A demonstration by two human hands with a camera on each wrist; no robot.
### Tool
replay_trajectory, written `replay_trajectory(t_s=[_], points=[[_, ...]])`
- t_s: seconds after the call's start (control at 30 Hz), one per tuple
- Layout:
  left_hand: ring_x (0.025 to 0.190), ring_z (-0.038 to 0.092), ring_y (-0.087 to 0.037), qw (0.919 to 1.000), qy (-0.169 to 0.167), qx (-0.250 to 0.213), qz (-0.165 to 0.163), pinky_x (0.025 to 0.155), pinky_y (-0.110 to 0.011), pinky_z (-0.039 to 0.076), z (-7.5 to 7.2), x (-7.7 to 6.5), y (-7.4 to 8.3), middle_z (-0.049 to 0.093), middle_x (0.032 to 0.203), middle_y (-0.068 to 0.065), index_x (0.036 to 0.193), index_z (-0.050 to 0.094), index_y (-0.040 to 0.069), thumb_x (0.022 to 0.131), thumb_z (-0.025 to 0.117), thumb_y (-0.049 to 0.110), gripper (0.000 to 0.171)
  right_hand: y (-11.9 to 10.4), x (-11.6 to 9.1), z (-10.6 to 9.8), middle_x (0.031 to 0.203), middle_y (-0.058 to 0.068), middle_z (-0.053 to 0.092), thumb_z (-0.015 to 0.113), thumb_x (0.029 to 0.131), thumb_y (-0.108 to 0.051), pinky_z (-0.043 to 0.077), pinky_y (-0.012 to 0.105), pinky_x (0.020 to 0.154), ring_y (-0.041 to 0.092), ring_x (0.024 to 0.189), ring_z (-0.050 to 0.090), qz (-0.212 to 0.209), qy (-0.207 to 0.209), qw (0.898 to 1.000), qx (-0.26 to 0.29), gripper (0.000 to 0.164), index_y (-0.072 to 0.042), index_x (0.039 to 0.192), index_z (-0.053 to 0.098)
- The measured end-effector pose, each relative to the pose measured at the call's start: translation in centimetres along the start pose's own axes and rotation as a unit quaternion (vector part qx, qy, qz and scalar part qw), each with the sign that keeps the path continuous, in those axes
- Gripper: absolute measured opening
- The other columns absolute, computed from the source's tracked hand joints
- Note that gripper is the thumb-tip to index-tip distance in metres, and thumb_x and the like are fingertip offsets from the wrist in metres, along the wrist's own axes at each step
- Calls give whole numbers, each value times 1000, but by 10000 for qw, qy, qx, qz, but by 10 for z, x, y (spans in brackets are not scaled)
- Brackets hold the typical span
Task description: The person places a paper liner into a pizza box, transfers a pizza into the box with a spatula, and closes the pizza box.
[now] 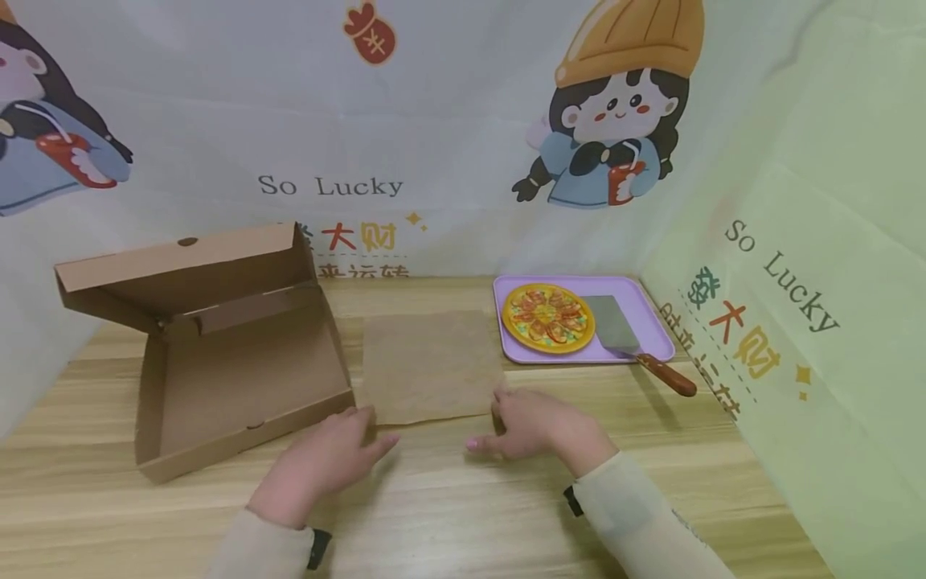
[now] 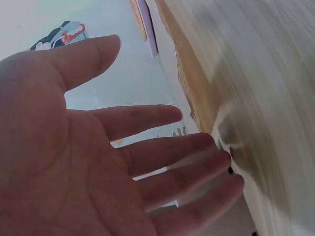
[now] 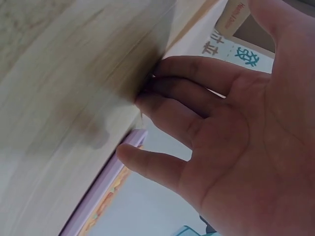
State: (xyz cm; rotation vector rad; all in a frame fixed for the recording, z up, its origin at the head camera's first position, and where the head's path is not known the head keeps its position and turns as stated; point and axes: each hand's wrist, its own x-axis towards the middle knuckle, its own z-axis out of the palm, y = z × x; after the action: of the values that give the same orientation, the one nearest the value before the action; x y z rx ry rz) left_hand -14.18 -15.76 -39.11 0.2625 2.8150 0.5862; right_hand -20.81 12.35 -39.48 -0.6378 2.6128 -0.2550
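Observation:
A sheet of brown paper [image 1: 434, 362] lies flat on the wooden table in the head view. My left hand [image 1: 329, 454] is at its near left corner, close to the front of the cardboard box; in the left wrist view the fingers [image 2: 162, 152] are extended with nothing held. At the paper's near right corner is my right hand [image 1: 542, 426], its fingertips touching or very near the edge. The right wrist view shows its fingers [image 3: 182, 113] slightly bent, reaching down to the tabletop, with nothing gripped.
An open cardboard pizza box [image 1: 253, 362] stands on the left, lid raised. Back right, a purple tray [image 1: 644, 314] carries a toy pizza [image 1: 548, 318] and a spatula [image 1: 615, 326], whose wooden handle juts over the front rim. Printed cloth [image 1: 448, 145] hangs behind and on the right.

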Motion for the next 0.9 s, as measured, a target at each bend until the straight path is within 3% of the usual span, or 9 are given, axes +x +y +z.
replay_trajectory(t_s=[0.07, 0.13, 0.23, 0.37, 0.6, 0.7, 0.8, 0.83, 0.9], points=[[142, 53, -53, 10000, -48, -76, 7, 118, -67, 44, 1, 2, 1, 54, 154, -33, 150, 50, -11, 109, 55, 46, 71, 0, -1, -1, 117, 8, 68, 69, 96, -65, 57, 46, 106, 25, 109, 68, -78, 20, 10000, -29, 61, -7, 113, 70], [140, 56, -52, 9999, -88, -137, -28, 116, -67, 46, 2, 3, 2, 56, 152, -33, 148, 51, -12, 109, 56, 45, 69, -1, -2, -1, 110, 5, 67, 69, 96, -65, 58, 45, 103, 23, 103, 66, -100, 5, 9999, -54, 58, -8, 108, 69], [133, 62, -50, 9998, -45, -187, -68, 111, -65, 51, 2, 6, 3, 62, 145, -32, 144, 56, -11, 109, 58, 43, 65, -1, -4, -1, 134, 12, 68, 67, 96, -66, 53, 47, 114, 30, 124, 67, -94, -17, 9999, -59, 68, -4, 123, 71], [132, 62, -50, 9995, 147, -265, -51, 111, -65, 51, 1, 10, 6, 64, 141, -33, 138, 60, -12, 108, 60, 40, 60, 0, -5, -1, 164, 17, 50, 67, 97, -66, 43, 50, 126, 37, 150, 52, 2, -78, 10000, 34, 82, -2, 147, 60], [117, 69, -39, 9974, 451, -542, -120, 104, -59, 56, -1, 17, 7, 69, 135, -30, 133, 65, -12, 107, 62, 30, 50, -1, -6, -1, 169, 17, 43, 66, 96, -68, 39, 50, 129, 37, 156, 44, 83, -130, 9998, 134, 86, -3, 152, 56], [91, 70, -30, 9945, 522, -835, -345, 81, -49, 61, -1, 21, 7, 75, 106, -21, 112, 71, -6, 106, 62, 26, 34, -1, -6, -1, 171, 16, 39, 67, 96, -68, 37, 51, 130, 37, 158, 41, 137, -146, 9997, 152, 87, -4, 154, 55], [68, 55, -20, 9901, 652, -1111, -553, 61, -35, 49, -2, 26, 5, 55, 72, -7, 81, 61, 6, 106, 63, 21, 29, -2, -7, -2, 172, 16, 37, 67, 95, -68, 36, 51, 131, 37, 159, 39, 187, -147, 9996, 143, 88, -5, 155, 54], [63, 49, -19, 9882, 674, -1217, -640, 57, -32, 42, -3, 27, 5, 44, 68, -4, 75, 53, 8, 106, 62, 20, 34, -2, -7, -2, 172, 16, 38, 67, 95, -68, 36, 51, 130, 37, 159, 39, 199, -146, 9996, 133, 87, -5, 154, 54], [68, 53, -19, 9868, 811, -1235, -663, 60, -32, 45, -3, 30, 4, 52, 71, -4, 76, 58, 6, 105, 63, 16, 31, -3, -6, -2, 171, 16, 39, 67, 95, -69, 38, 51, 129, 37, 157, 41, 183, -135, 9997, 90, 86, -5, 152, 57]])
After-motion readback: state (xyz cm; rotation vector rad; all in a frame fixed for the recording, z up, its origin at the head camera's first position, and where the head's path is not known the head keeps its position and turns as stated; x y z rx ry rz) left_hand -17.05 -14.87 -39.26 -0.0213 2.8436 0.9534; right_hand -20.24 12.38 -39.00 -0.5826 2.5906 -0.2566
